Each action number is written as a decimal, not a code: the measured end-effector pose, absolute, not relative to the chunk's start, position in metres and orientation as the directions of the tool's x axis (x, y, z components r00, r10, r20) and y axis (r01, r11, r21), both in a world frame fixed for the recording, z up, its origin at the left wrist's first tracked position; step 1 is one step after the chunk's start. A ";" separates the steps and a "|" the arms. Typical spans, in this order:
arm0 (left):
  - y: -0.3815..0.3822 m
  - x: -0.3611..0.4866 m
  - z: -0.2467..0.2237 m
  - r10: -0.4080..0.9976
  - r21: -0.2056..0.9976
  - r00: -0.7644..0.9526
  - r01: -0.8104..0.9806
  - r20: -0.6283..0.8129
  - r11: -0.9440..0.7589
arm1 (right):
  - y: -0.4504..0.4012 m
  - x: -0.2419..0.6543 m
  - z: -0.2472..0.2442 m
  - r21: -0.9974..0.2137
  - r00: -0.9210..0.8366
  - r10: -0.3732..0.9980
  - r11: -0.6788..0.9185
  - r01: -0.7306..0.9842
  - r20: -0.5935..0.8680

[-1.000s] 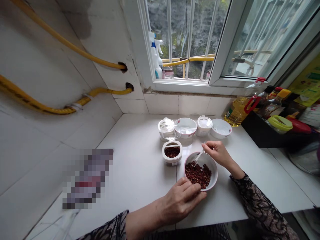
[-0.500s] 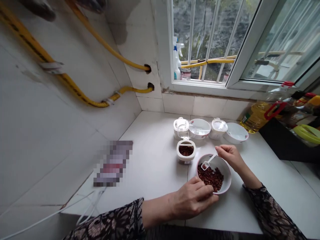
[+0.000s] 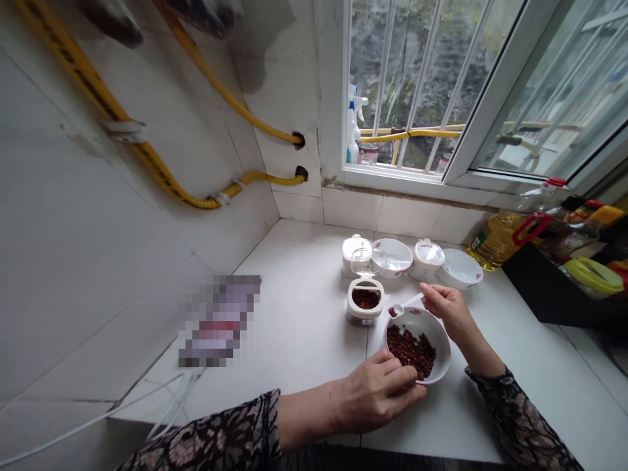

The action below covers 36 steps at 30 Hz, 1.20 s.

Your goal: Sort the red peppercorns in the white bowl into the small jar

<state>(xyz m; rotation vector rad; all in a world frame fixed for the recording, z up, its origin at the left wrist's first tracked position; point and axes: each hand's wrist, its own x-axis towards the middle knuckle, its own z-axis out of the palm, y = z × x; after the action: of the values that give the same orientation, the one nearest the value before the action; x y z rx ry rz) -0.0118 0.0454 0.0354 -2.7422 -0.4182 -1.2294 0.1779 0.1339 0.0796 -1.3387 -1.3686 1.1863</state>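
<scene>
Holding a small white plastic spoon up by a round white bowl

I look through the head camera from far away. The right hand pinches the end of the spoon's handle with thumb and fingers. The left hand holds the near left edge of the bowl, but I cannot see its thumb. Lots of dark red dried bits lie inside the bowl, and a few sit in the spoon's scoop. The scoop is at the bowl's far left rim; I cannot tell if it touches. The bowl stands on the shiny white tiled surface. Near it, on the left, is a small clear jar with a cream rim. Its see-through lid is open, and more red bits are inside. Behind, a white bowl with red flowers stands beside a pale lidded tub.
</scene>
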 end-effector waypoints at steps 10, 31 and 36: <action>0.047 -0.010 0.033 0.195 0.026 0.624 0.269 0.757 -0.963 | 0.120 0.143 0.105 -0.545 -0.123 0.743 0.582 0.603 0.658; 0.044 -0.013 0.030 0.223 -0.006 0.669 0.322 0.709 -0.947 | 0.129 0.196 0.093 -0.391 -0.378 0.800 0.569 0.724 0.465; 0.045 -0.012 0.030 0.218 0.008 0.646 0.312 0.732 -0.950 | 0.125 0.187 0.088 -0.405 -0.444 0.814 0.575 0.711 0.375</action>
<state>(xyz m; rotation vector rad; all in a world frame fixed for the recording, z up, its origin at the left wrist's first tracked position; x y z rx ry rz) -0.0122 0.0446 0.0295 -2.7409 -0.4434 -1.1948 0.1874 0.1255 0.0884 -1.2151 -2.2731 0.2544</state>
